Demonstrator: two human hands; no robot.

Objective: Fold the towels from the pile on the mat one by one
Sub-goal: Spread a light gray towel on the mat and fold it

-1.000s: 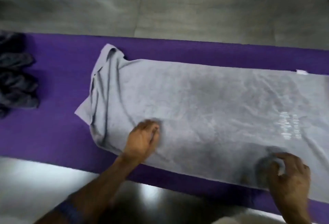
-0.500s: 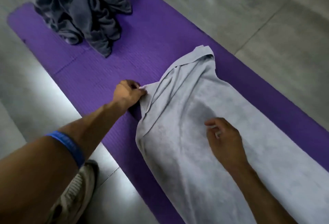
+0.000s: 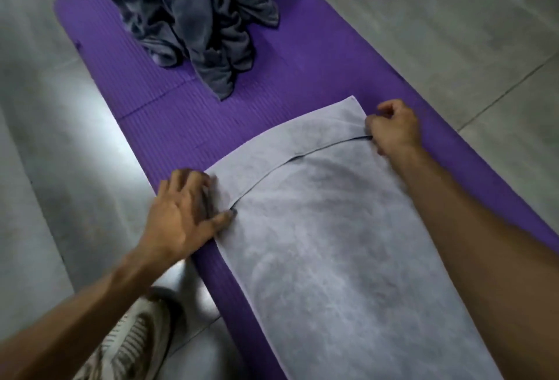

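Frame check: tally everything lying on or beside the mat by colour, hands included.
Purple: 1, the mat
Light grey: 1, the spread towel
Dark grey: 1 towel pile, pieces uncountable
White-grey: 1 shoe
Hands: 2, left hand, right hand
Total: 6

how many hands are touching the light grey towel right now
2. The left hand presses the light grey towel at its near-left corner; the right hand pinches its far-right edge.

Towel pile (image 3: pixel 193 16) cut off at top
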